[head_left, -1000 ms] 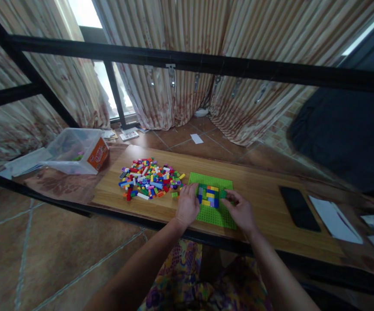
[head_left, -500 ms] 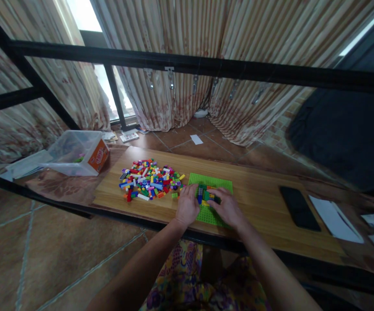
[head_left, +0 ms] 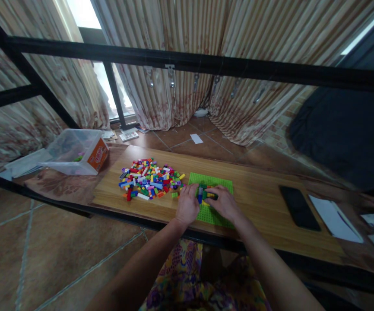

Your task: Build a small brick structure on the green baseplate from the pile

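My left hand (head_left: pixel 188 204) lies over the left edge of the green baseplate (head_left: pixel 214 178), its fingers close together and reaching toward the far edge of the desk (head_left: pixel 255 194). Whether they pinch anything I cannot tell; their tips are beside the built bricks (head_left: pixel 200 197). My right hand (head_left: pixel 226 203) comes over the plate from its right side, thumb and forefinger curved toward each other above those same bricks. My own hand hides much of the spot, so I cannot tell if these fingers are clamped on a brick or only pressing there.

The plate lies near the middle of the desk's length, its near side close to the desk's near edge. The built bricks sit on the middle of the plate; between my hands I can see grey, blue, green and yellow ones.

To the left of the plate, toward the desk's left end, spreads a mixed brick pile (head_left: pixel 154 179), with one light green brick (head_left: pixel 174 195) lying just beside my left hand. Past the left edge stands a clear plastic box (head_left: pixel 68 169) with an orange label (head_left: pixel 98 155). Toward the right end lies a black phone (head_left: pixel 299 208), and white paper (head_left: pixel 334 218) is just beyond it, at the desk's right edge.
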The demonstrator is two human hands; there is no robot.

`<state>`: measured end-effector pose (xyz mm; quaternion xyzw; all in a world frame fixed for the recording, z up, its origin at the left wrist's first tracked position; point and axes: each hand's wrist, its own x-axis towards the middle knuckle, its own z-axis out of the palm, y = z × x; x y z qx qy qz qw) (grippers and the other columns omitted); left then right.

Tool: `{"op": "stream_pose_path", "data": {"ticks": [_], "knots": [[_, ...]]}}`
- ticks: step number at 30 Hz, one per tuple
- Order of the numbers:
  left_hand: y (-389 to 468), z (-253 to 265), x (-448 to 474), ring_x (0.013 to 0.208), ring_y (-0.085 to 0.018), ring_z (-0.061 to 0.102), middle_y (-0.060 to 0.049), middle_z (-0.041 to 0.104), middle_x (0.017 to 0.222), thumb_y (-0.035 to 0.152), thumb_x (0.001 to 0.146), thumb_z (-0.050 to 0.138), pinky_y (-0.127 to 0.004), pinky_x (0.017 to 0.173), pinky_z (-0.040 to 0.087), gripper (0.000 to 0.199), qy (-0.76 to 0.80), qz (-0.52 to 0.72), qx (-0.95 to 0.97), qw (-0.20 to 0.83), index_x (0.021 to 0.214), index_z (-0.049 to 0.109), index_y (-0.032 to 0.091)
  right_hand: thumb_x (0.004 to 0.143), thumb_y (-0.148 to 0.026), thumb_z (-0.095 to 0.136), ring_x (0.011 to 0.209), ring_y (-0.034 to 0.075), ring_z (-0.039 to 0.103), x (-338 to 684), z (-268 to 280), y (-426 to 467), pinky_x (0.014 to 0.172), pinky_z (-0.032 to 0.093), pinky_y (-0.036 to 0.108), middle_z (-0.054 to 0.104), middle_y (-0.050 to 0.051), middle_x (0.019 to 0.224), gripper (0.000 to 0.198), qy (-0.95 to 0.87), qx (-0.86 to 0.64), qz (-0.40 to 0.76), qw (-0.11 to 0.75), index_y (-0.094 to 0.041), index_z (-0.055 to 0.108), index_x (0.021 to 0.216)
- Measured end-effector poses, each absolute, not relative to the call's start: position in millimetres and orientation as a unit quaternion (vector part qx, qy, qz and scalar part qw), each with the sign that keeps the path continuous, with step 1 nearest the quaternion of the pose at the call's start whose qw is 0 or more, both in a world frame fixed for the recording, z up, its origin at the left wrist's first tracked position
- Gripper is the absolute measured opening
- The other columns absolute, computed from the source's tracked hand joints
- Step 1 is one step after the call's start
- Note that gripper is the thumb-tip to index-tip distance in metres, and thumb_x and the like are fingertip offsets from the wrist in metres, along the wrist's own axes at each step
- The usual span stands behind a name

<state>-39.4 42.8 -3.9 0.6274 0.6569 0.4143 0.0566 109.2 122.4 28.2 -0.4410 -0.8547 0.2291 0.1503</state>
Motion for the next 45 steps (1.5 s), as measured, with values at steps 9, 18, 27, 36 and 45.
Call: {"op": "stream_pose_path", "data": {"ticks": [9, 18, 27, 36, 45], "knots": [[43, -4, -40, 0.114, -0.022, 0.053, -0.009, 0.061, 0.119, -0.002, 0.075, 0.044, -0.047, 0.108, 0.037, 0.050, 0.648, 0.416, 0.636, 0.049, 0.120, 0.053, 0.017, 0.072, -0.031, 0.070, 0.085, 0.019, 0.060, 100, 43, 129, 0.080, 0.045, 0.030, 0.066, 0.007, 0.094, 0.037, -0.854, -0.468, 0.215, 0.071, -0.021, 0.071, 0.107], [43, -9, -42, 0.112, -0.022, 0.054, -0.008, 0.060, 0.121, 0.002, 0.077, 0.048, -0.044, 0.101, 0.043, 0.039, 0.630, 0.419, 0.653, 0.046, 0.106, 0.067, 0.020, 0.066, -0.023, 0.070, 0.081, 0.018, 0.059, 88, 64, 136, 0.069, 0.041, 0.026, 0.068, 0.004, 0.087, 0.029, -0.880, -0.435, 0.188, -0.013, -0.020, 0.073, 0.094], [44, -11, -42, 0.105, -0.022, 0.055, -0.008, 0.061, 0.117, 0.003, 0.076, 0.051, -0.043, 0.096, 0.045, 0.033, 0.616, 0.414, 0.668, 0.039, 0.098, 0.070, 0.021, 0.066, -0.024, 0.069, 0.078, 0.017, 0.061, 88, 68, 144, 0.064, 0.040, 0.024, 0.071, 0.002, 0.085, 0.030, -0.891, -0.405, 0.201, -0.049, -0.021, 0.074, 0.095], [43, -7, -41, 0.101, -0.022, 0.055, -0.006, 0.063, 0.114, 0.003, 0.076, 0.051, -0.044, 0.094, 0.046, 0.036, 0.629, 0.408, 0.660, 0.042, 0.097, 0.071, 0.023, 0.084, -0.029, 0.055, 0.082, 0.015, 0.062, 96, 63, 152, 0.070, 0.041, 0.024, 0.072, 0.003, 0.093, 0.025, -0.900, -0.355, 0.253, -0.010, -0.022, 0.074, 0.100], [44, -6, -41, 0.102, -0.022, 0.056, -0.007, 0.066, 0.109, 0.001, 0.076, 0.050, -0.042, 0.094, 0.048, 0.030, 0.632, 0.431, 0.643, 0.041, 0.093, 0.068, 0.018, 0.075, -0.033, 0.067, 0.080, 0.017, 0.059, 99, 54, 144, 0.071, 0.042, 0.027, 0.066, 0.004, 0.090, 0.034, -0.892, -0.387, 0.232, -0.001, -0.022, 0.071, 0.107]]}}
